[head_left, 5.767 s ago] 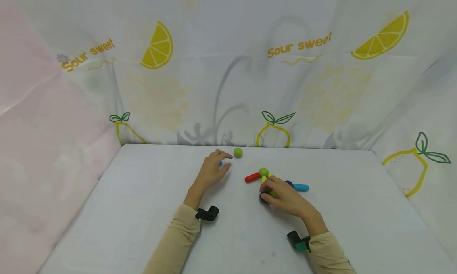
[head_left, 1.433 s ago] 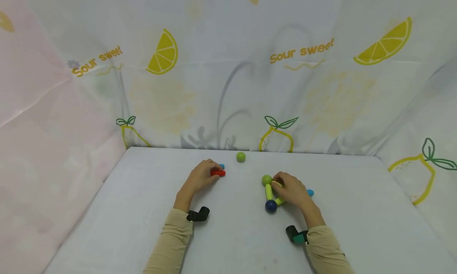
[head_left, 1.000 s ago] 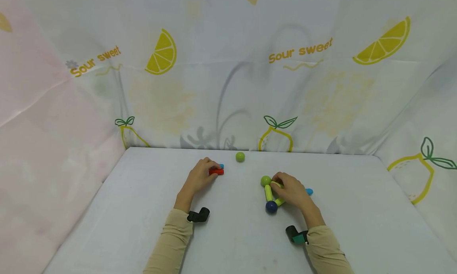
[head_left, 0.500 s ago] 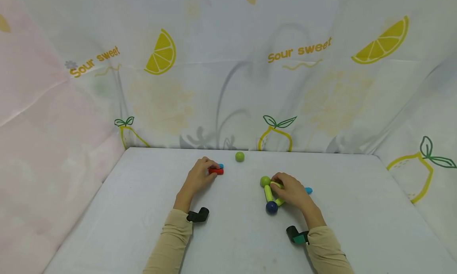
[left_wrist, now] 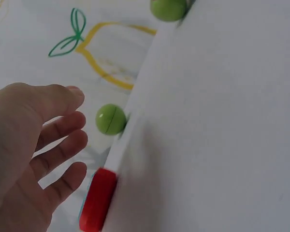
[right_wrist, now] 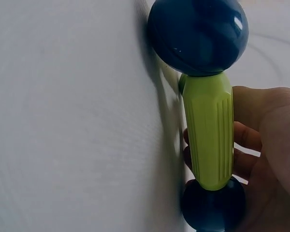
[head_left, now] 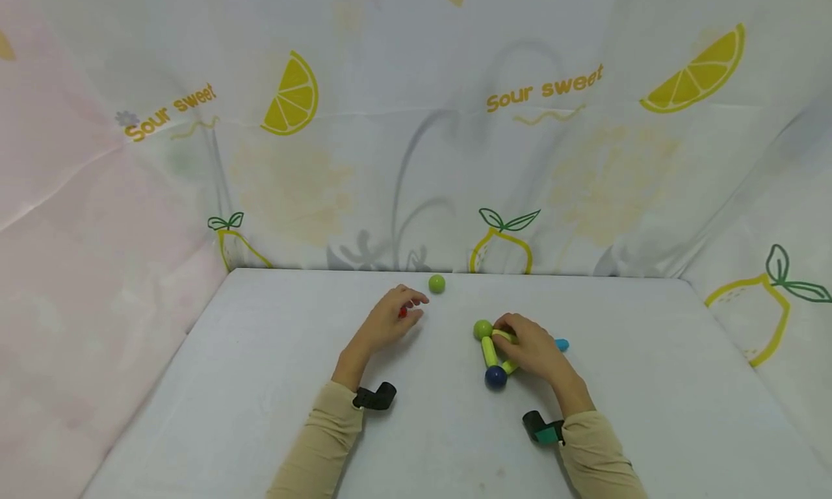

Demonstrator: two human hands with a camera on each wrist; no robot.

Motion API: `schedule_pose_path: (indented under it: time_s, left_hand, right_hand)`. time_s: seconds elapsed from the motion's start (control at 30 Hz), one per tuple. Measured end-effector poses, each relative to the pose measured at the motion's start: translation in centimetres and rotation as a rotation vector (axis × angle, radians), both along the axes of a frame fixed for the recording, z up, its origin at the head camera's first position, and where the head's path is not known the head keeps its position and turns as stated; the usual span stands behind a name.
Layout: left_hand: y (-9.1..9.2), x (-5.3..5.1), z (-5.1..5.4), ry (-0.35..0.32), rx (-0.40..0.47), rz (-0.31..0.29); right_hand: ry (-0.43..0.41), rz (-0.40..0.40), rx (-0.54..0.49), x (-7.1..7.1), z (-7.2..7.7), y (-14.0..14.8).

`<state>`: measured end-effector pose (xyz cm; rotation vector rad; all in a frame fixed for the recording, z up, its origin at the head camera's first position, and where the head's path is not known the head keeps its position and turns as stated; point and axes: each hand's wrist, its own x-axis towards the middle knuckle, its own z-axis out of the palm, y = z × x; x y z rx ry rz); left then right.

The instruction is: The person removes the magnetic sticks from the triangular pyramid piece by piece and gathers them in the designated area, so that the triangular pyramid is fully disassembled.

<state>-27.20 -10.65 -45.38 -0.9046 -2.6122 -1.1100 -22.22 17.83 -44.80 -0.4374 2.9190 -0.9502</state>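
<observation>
My left hand point(head_left: 388, 321) hovers with parted, relaxed fingers over a red rod point(head_left: 403, 312); in the left wrist view nothing is between its fingers, and the red rod point(left_wrist: 98, 199) lies beside them with a blue edge behind it. My right hand point(head_left: 531, 349) pinches a yellow-green rod point(head_left: 504, 336) of a joined shape. That shape has a green ball point(head_left: 482, 330), a dark blue ball point(head_left: 495, 377) and another yellow-green rod point(head_left: 489, 352). In the right wrist view a yellow-green rod point(right_wrist: 210, 130) joins two dark blue balls. My right hand partly hides the shape.
A loose green ball point(head_left: 437, 284) lies near the back edge of the white table point(head_left: 260, 383). A blue rod point(head_left: 562, 345) sticks out beyond my right hand. A printed cloth hangs behind the table.
My left hand has let go of the red rod and moved right, its fingers parting. Earlier, a red rod lay beside the joined shape. My right hand has barely moved in the last second.
</observation>
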Motion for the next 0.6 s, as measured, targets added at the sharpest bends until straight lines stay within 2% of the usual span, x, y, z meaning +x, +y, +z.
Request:
schedule_pose_path:
  time_s: [0.1,0.23,0.37,0.47,0.6]
  left_hand:
    - [2.0,0.5,-0.4,-0.042,-0.008,-0.074]
    - [4.4,1.2,-1.0,-0.088,-0.066,-0.153]
    - [6.2,1.8,-1.7,-0.092,-0.155,-0.207]
    - [7.0,2.1,-1.8,-0.074,-0.197,-0.213]
    - [7.5,2.3,-1.6,-0.049,-0.199,-0.192]
  right_hand:
    - [-0.004,0.015,-0.007,0.0,-0.2,-0.1]
    - [0.011,0.056,-0.027,-0.1,-0.5,-0.5]
    - [0.028,0.091,-0.045,0.0,-0.5,-0.8]
    - [0.032,0.095,-0.045,0.1,-0.5,-0.9]
    - [0.024,0.084,-0.044,0.1,-0.4,-0.9]
